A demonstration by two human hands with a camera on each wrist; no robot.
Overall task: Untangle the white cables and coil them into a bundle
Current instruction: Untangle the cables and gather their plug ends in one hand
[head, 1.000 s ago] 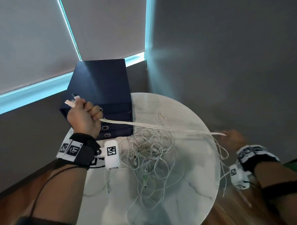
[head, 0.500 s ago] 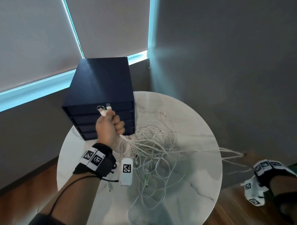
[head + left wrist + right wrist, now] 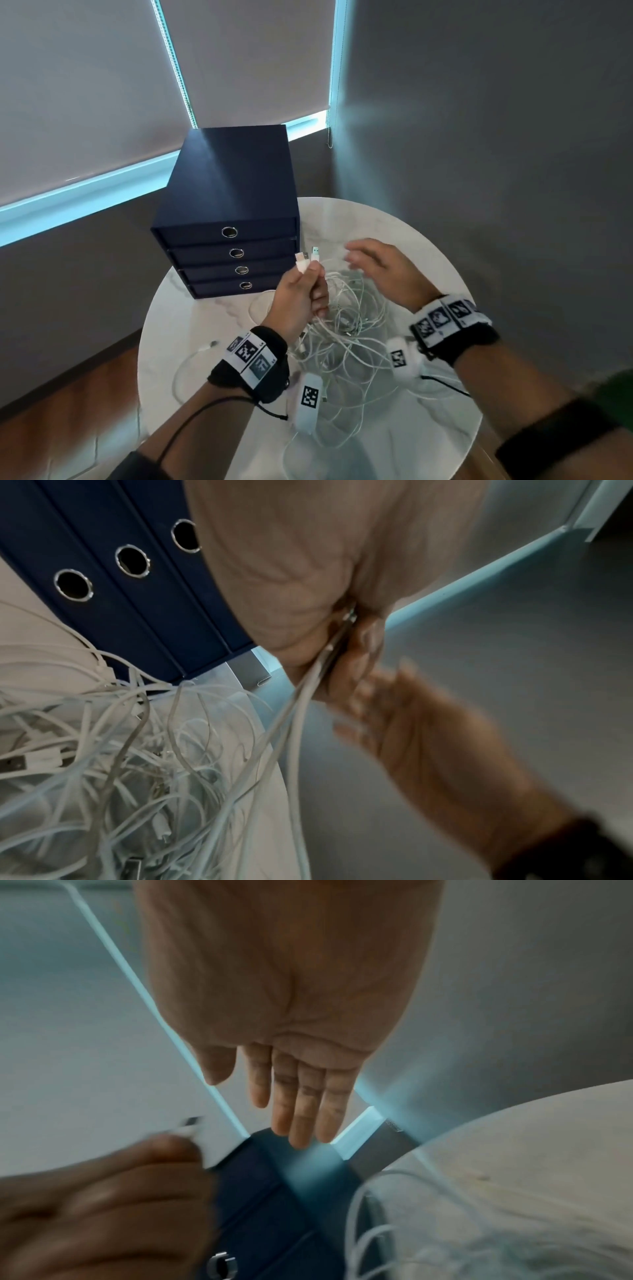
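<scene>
A tangle of white cables [image 3: 346, 329] lies in the middle of the round marble table [image 3: 442, 425]. My left hand [image 3: 301, 294] is raised above it and grips a few cable strands, with two USB plugs [image 3: 308, 257] sticking up out of the fist. In the left wrist view the gripped strands [image 3: 308, 685] run down from the fist into the cable pile [image 3: 103, 750]. My right hand [image 3: 376, 263] hovers over the tangle's right side with straight fingers [image 3: 301, 1110], holding nothing.
A dark blue drawer box [image 3: 229, 219] with several ring-pull drawers stands at the table's back left, close to my left hand. One loose cable [image 3: 186, 363] curls near the table's left edge. Grey walls and a window blind stand behind.
My left hand moved right and toward the table's middle with the plugs. My right hand let go of the stretched strands off the table's right edge and came back over the tangle, open.
</scene>
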